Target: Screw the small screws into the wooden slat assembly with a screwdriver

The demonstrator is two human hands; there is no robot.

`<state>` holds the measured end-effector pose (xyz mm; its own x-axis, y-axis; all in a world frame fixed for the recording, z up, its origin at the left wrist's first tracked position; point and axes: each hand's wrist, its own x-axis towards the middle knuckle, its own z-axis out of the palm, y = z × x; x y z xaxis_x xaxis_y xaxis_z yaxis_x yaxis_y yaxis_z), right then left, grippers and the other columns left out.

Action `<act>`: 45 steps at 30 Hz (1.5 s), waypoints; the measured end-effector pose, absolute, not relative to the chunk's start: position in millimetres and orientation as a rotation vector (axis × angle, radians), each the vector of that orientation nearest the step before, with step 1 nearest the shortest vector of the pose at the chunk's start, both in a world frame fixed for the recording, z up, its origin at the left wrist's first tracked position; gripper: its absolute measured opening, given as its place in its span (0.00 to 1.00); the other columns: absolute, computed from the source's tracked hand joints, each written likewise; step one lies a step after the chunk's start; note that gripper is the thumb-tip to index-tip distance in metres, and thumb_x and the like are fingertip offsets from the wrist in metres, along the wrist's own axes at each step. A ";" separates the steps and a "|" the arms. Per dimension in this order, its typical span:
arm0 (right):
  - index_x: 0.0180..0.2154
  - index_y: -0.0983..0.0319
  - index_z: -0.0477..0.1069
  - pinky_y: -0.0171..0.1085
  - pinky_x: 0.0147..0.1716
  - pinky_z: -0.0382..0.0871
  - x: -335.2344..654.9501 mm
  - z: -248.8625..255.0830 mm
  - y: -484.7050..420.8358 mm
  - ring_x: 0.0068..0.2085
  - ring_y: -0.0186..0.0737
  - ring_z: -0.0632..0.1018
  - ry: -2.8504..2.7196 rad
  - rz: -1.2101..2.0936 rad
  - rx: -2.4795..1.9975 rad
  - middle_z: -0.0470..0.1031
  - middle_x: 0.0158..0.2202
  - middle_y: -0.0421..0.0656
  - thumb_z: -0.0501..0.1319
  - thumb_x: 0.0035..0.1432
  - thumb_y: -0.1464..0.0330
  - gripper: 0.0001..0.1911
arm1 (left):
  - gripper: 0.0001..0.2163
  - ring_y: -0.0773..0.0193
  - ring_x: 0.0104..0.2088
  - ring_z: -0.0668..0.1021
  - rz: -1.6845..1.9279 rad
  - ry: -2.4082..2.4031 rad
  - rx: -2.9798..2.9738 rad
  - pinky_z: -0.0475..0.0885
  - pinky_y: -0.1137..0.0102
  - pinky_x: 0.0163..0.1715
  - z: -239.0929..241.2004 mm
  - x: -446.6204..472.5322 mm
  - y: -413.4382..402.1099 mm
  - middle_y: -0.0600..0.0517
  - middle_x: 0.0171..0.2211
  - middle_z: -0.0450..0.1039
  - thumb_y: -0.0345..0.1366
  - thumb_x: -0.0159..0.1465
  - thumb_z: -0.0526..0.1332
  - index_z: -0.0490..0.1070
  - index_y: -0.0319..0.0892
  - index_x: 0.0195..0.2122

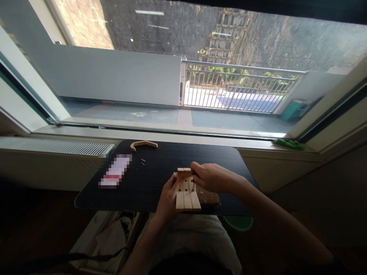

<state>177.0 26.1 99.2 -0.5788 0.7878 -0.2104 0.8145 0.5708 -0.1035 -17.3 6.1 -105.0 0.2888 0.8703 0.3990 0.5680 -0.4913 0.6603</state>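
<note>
A small wooden piece of pale slats [187, 202], with a raised block across its far end and rows of dark holes or screw heads, is at the near side of the black table [160, 179]. My left hand [168, 196] grips its left edge, thumb towards the far end. Over its right side my right hand [212, 177] is closed around a tool with a thin metal shaft [193, 186]. That shaft points down at a hole in the right slat. The tool's handle is hidden in my fingers, so its exact kind is unclear.
Beside the slats lies a rough brown block [208, 197]. A curved wooden piece [145, 143], small screws [143, 162] and a pixelated pinkish item [116, 171] lie to the left. A green basin [240, 222] sits below the table edge; a window sill [172, 135] runs behind.
</note>
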 end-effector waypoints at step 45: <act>0.41 0.61 0.70 0.37 0.28 0.56 168.9 99.7 26.9 0.34 0.46 0.80 2.570 -0.082 1.487 0.79 0.33 0.47 0.50 0.71 0.57 0.17 | 0.28 0.41 0.69 0.60 0.975 1.311 2.121 0.61 0.48 0.64 -93.0 -16.8 4.0 0.41 0.71 0.53 0.39 0.63 0.63 0.65 0.44 0.65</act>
<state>168.9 26.9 99.7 -0.4878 0.8553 -0.1749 0.8647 0.5009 0.0381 -16.8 4.0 -93.0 0.2944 0.8979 0.3274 0.5715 -0.4399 0.6927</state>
